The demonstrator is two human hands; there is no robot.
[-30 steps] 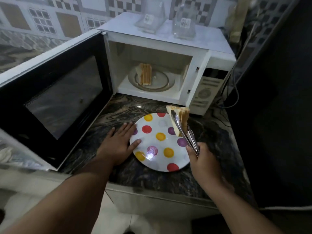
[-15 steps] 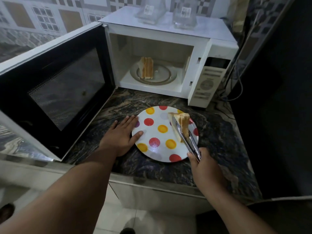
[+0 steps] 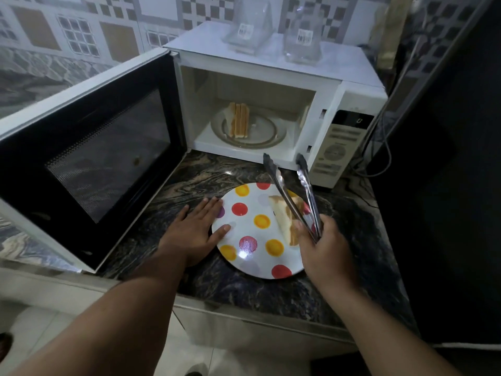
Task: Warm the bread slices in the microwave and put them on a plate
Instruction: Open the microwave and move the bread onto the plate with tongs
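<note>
At upper centre, the white microwave (image 3: 273, 85) stands with its dark-windowed door (image 3: 89, 156) swung wide to the left; bread slices (image 3: 239, 120) stand on edge on its glass turntable (image 3: 268, 134). Two clear jars (image 3: 302, 36) sit on top. On the veined dark counter (image 3: 271, 291), the left hand (image 3: 193, 234) lies flat against the polka-dot plate (image 3: 245, 256), where one slice (image 3: 284, 215) rests. The right hand (image 3: 324, 251) grips metal tongs (image 3: 294, 194), tips spread.

The kitchen was dim, the right side nearly black. Glare flashed on the plate (image 3: 245, 253). Wide-angle distortion bent the edges, and detail was soft.
</note>
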